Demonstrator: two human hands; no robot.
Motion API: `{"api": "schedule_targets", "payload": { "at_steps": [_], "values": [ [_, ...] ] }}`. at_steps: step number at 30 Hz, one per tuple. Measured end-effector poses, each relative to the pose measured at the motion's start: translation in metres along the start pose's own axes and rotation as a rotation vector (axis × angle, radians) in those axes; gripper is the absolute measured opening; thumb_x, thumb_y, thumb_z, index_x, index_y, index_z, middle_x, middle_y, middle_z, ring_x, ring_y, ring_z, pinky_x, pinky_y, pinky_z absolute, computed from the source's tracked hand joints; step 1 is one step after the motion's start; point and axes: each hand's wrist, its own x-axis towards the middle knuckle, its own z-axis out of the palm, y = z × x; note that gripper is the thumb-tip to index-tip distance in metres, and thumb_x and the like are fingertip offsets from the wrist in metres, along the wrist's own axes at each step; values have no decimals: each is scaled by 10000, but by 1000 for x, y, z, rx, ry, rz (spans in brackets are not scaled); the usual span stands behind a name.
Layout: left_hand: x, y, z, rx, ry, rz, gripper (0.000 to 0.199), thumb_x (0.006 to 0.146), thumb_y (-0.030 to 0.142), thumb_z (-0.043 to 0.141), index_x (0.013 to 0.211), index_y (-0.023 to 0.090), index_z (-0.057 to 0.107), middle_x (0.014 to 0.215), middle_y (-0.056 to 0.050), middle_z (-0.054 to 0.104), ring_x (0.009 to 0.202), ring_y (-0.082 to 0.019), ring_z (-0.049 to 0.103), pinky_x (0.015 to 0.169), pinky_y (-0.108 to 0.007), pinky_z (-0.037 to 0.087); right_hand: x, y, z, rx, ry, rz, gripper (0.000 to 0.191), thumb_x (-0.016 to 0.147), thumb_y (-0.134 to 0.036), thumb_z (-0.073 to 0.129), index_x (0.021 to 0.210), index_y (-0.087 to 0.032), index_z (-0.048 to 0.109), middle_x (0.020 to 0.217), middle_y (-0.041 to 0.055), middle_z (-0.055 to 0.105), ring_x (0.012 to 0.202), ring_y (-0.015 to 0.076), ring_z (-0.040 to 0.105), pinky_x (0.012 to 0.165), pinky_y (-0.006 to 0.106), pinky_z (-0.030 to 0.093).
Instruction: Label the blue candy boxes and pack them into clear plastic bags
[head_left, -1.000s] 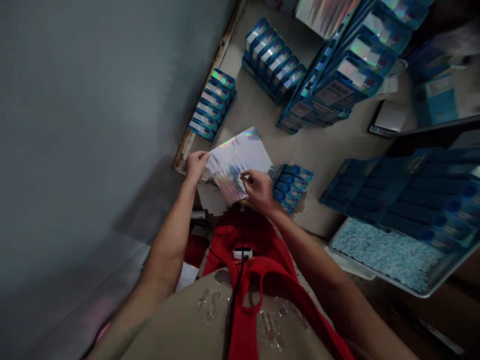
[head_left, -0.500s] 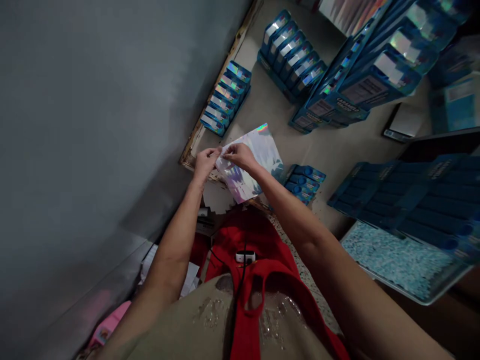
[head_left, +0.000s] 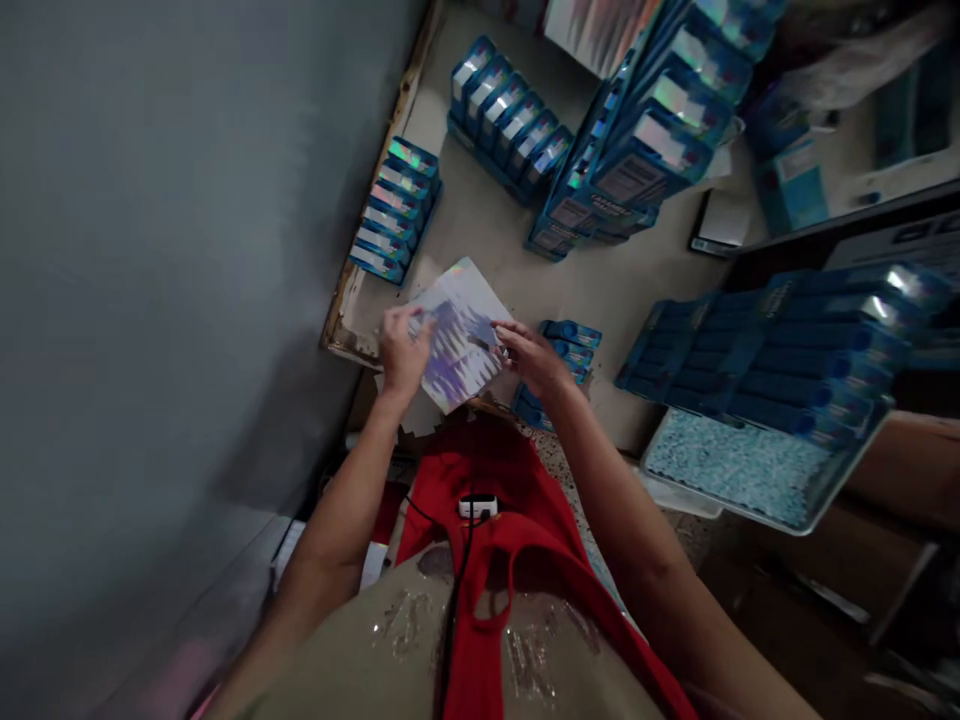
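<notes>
A shiny holographic sheet [head_left: 461, 350] with a pattern of pale pointed marks lies tilted at the table's near corner, partly past the edge. At its left side is my left hand [head_left: 405, 355], its fingers and thumb bent around the sheet's corner. My right hand [head_left: 532, 357] is at the sheet's right edge, thumb and fingers drawn together; what they pinch is too small and blurred to name. A small dark patch shows on the sheet beside the right fingertips.
Blue boxes with shiny labels stand in a row [head_left: 397, 210] along the wall and another row [head_left: 510, 120] farther back. A tall blue stack [head_left: 630, 160] rises behind. On the right, blue packs [head_left: 750, 350] sit over a tray of pale blue bits [head_left: 739, 465]. A grey wall [head_left: 165, 250] borders the left.
My right hand has moved from the sheet's left corner to its right edge. My left hand has turned slightly, and the sheet has rotated. The view has shifted to the right.
</notes>
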Motion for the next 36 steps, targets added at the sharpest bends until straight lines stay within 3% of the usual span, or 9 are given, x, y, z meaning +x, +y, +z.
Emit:
{"api": "schedule_targets", "payload": {
  "at_steps": [3,5,7,9,13,18,28,33,36],
  "values": [
    [-25,29,31,-475,-510,-156,593,873,678,676,1182,172,708,1132,-140,753,1065,-258,717,918,-382,571,-22,-5,-15,149,59,21,486,688,-516,816,1086,-261,709,861,-34,697,684,112,614,612,232,464],
    [-36,42,51,-661,-633,-258,662,712,721,801,1058,162,725,967,-99,767,889,-212,735,796,-322,580,-32,-7,-25,189,81,19,502,660,-472,840,1097,-259,714,847,-33,708,670,120,606,605,239,455],
    [-44,52,68,-707,-584,-301,596,602,644,903,887,154,720,797,-45,737,721,-153,695,705,-267,552,-40,-5,-37,175,140,-26,514,626,-426,861,1086,-247,719,800,-31,710,651,136,602,601,256,453],
    [-49,60,82,-702,-540,-313,508,616,582,909,792,150,710,691,-15,700,617,-116,641,637,-238,518,-45,-1,-48,141,275,-101,481,596,-377,871,1026,-230,715,743,-27,711,649,161,618,626,286,475],
    [-51,80,114,-692,-522,-290,367,633,439,907,790,147,749,669,-6,701,571,-100,610,588,-225,499,-43,7,-70,88,587,-242,401,633,-369,841,952,-232,642,738,-19,734,686,191,659,690,327,514],
    [-33,102,153,-598,-449,-218,176,744,301,808,811,145,761,690,-9,713,561,-108,625,564,-228,498,-21,4,-92,-96,798,-342,401,689,-459,790,953,-216,611,755,-14,716,707,188,665,701,323,507],
    [-14,106,176,-323,-396,-170,56,806,216,737,804,163,754,671,-11,698,621,-151,666,623,-256,514,1,2,-102,-250,864,-279,266,707,-333,743,895,-220,592,752,-27,685,721,187,660,743,319,487],
    [-13,105,181,-383,-419,-227,32,809,188,739,800,158,746,710,-18,707,637,-141,658,658,-260,518,2,-1,-100,-268,869,-249,286,674,-236,759,891,-220,574,743,-41,664,731,181,651,761,311,480],
    [-12,103,181,-518,-466,-370,37,808,172,757,810,147,730,677,-3,672,618,-117,620,664,-251,500,2,2,-103,-292,882,-275,339,672,-224,780,926,-220,555,743,-53,643,724,166,632,781,311,478]
  ]
}}
